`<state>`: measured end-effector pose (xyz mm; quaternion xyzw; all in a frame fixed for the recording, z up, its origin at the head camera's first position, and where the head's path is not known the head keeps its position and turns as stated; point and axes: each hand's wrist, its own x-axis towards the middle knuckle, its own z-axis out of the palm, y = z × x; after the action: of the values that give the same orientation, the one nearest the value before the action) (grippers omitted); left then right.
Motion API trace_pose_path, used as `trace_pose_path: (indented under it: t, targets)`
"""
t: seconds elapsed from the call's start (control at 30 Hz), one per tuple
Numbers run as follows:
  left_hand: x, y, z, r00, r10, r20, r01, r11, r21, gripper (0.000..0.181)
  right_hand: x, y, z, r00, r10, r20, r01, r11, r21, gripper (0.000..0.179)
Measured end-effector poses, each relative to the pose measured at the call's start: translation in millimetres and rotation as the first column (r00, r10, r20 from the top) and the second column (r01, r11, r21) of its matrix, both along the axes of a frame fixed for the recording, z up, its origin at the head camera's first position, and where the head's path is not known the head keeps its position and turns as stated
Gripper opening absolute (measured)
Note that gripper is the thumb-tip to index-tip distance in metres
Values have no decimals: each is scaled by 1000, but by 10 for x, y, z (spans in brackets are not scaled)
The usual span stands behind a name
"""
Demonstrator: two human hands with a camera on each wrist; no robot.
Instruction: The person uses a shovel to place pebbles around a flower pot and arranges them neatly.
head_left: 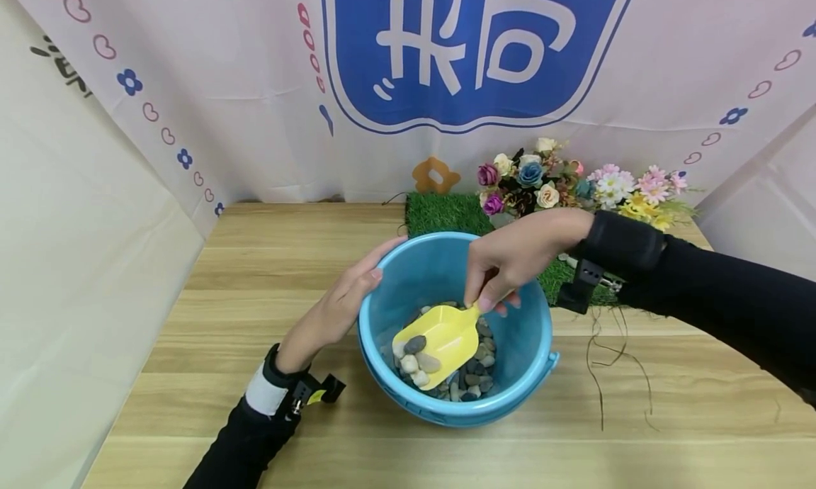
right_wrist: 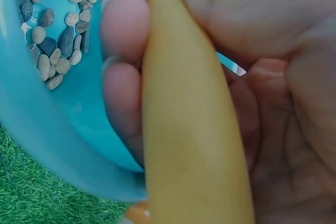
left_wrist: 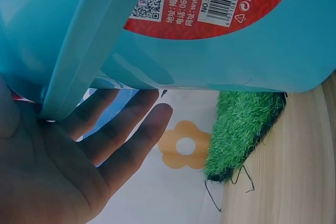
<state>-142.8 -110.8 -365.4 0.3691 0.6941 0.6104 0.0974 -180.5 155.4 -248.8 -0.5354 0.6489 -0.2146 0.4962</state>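
A blue bucket (head_left: 455,412) stands on the table with pebbles (head_left: 479,375) over its bottom. My right hand (head_left: 513,259) reaches into it and grips the handle of a yellow toy shovel (head_left: 449,333). Several white and grey stones (head_left: 416,361) lie in the shovel's scoop near its front edge. Close up in the right wrist view, my fingers and thumb wrap the yellow handle (right_wrist: 189,114). My left hand (head_left: 344,294) rests against the bucket's left rim. Its fingers (left_wrist: 134,140) extend along the outer wall in the left wrist view, below a red label (left_wrist: 210,9).
Behind the bucket and to its right lies a mat of artificial grass (head_left: 446,212). Artificial flowers (head_left: 548,173) stand at the back right, partly behind my right arm. Loose dark threads (head_left: 599,375) lie on the wooden table (head_left: 255,276). A printed cloth (head_left: 255,120) hangs behind.
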Motion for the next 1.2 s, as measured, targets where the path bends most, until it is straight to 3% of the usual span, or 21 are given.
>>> trace_pose_path:
  t: [0.47,0.77,0.97,1.07,1.2]
  targets:
    - [14,6,1,1000,10,5,-10,1000,-15,46,58,384,196,992,-112,-52,111,993,-38,20]
    - [120,45,218,1000,5,29,-6,1000,10,48,54,852,277,968,-234,-93,232,972,-30,28]
    - [32,20,48,1000,-12,25,12,1000,23,47,44,1217,285,926,-349,-145,349,937,-30,25]
    - [1,11,-13,999,-15,31,14,999,34,46,47,1395,274,892,-410,-187,413,910,-29,25]
    - [-1,9,-16,999,-12,31,11,999,32,46,49,1624,195,837,-492,-238,502,864,-21,26]
